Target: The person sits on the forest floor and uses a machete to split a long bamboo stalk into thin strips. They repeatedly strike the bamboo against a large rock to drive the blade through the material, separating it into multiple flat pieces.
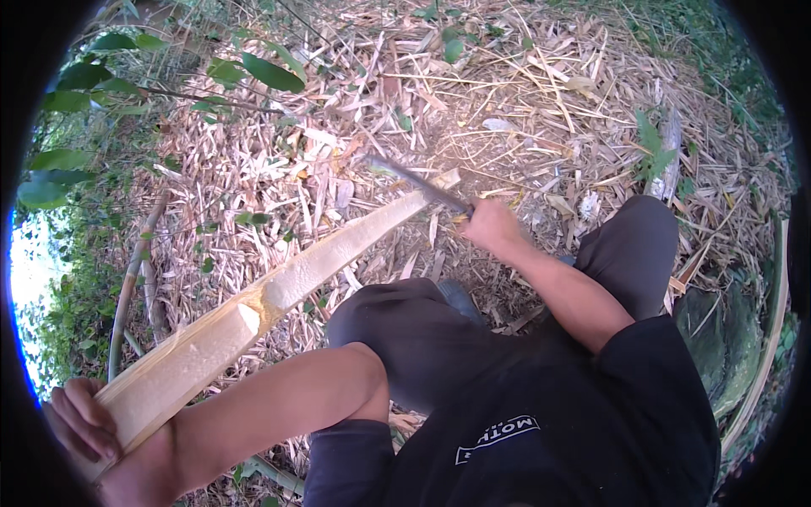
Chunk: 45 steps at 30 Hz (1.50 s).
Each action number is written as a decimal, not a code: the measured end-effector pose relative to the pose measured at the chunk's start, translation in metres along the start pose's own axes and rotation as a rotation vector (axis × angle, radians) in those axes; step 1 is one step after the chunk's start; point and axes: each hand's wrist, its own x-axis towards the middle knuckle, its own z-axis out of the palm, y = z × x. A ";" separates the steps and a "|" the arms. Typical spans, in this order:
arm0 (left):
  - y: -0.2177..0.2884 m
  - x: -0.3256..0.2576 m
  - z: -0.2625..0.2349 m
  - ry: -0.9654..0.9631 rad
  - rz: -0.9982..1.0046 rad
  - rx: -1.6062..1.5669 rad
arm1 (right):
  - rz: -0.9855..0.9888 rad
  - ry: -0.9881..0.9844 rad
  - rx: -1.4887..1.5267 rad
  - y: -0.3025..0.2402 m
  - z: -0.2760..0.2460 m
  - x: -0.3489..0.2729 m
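A long split length of bamboo (194, 355), pale on its hollow inner face with a node ridge partway along, slants from the lower left up to the middle. My left hand (89, 435) is closed round its near, wider end. In my right hand (492, 226) is a long, narrow dark knife (418, 180); the fist hides its handle. The blade lies across the bamboo near the far, thinner end, pointing up and left. Whether its edge touches the bamboo or sits just above, I cannot tell.
Dry chips and strips (228, 182) litter the ground. My bent knees (634, 245) flank the work. Leafy twigs (270, 72) hang at upper left, and a thin pole (127, 287) stands at left. A mossy rock (718, 346) and a long split strip (767, 355) are at right.
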 end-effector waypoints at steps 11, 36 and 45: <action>-0.007 0.007 -0.030 0.039 0.017 -0.056 | 0.184 -0.103 -0.062 0.073 0.060 0.072; -0.028 0.007 -0.023 1.178 0.254 0.330 | 0.095 -0.025 -0.119 0.100 0.083 0.058; -0.053 0.010 -0.054 1.167 0.280 0.409 | 0.042 -0.015 -0.222 0.115 0.094 0.060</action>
